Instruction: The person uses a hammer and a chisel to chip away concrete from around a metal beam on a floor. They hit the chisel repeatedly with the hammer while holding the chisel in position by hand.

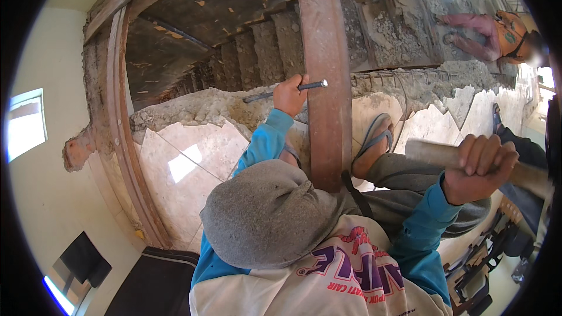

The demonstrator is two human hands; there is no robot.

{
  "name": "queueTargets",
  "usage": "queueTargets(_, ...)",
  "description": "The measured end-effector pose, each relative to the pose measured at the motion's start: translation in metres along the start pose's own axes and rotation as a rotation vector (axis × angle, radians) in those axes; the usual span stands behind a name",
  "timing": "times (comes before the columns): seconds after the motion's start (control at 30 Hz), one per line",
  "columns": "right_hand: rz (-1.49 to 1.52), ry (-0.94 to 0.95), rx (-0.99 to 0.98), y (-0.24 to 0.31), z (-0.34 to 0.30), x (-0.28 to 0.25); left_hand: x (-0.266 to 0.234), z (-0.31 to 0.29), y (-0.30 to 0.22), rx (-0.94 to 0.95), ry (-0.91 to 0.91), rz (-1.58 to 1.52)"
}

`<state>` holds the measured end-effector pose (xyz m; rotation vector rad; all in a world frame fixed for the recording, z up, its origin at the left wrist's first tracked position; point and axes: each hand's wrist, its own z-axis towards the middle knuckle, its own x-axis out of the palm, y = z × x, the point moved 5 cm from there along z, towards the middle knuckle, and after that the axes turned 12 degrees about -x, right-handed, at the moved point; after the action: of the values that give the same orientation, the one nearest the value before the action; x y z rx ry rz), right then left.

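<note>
My left hand is closed round a dark steel chisel, whose shiny blunt end sticks out toward the reddish-brown beam. The chisel's other end lies by the broken concrete edge; whether it touches cannot be told. At the right, my raised right hand grips what looks like a hammer by its thick wooden handle. The hammer's head, near the right rim, is hard to make out. I squat with my knees apart, my sandalled right foot right of the beam and the left one partly hidden behind my left forearm.
The upright beam stands between my feet. Beyond the jagged tiles is an opening with rough concrete steps below. A person in orange is amid rubble at upper right. Another person's dark trouser leg is close on my right.
</note>
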<state>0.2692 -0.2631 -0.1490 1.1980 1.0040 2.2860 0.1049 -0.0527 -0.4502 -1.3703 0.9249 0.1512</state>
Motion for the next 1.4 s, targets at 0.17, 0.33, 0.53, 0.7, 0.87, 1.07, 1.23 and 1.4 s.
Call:
queueTargets(0.17, -0.376, 0.063, 0.71, -0.109, -0.131, -0.048, 0.006, 0.002, -0.007, 0.062, -0.053, -0.041)
queueTargets(0.33, -0.481, 0.104, 1.088, -0.114, -0.137, -0.04, 0.002, -0.005, 0.006, -0.001, -0.027, 0.048)
queueTargets(0.53, -0.023, -0.283, 0.427, -0.021, -0.05, -0.041, -0.004, -0.004, 0.002, -0.008, -0.02, 0.028)
queueTargets(0.7, 0.101, -0.002, -0.005, 0.004, -0.014, -0.011, -0.004, -0.001, 0.0, 0.02, -0.052, 0.013)
queueTargets(0.87, -0.707, 0.336, 0.848, -0.127, -0.16, -0.042, 0.004, -0.008, 0.005, 0.04, -0.074, 0.017)
queueTargets(1.07, -0.697, 0.031, 0.887, -0.063, -0.089, -0.037, -0.001, -0.001, 0.009, -0.025, -0.039, 0.023)
queueTargets(1.23, -0.185, -0.142, 0.056, 0.024, -0.009, -0.019, -0.008, 0.001, 0.004, -0.014, -0.041, -0.016)
queueTargets(1.4, -0.008, -0.055, 0.492, -0.07, -0.09, -0.04, -0.003, 0.003, -0.001, 0.013, -0.072, 0.004)
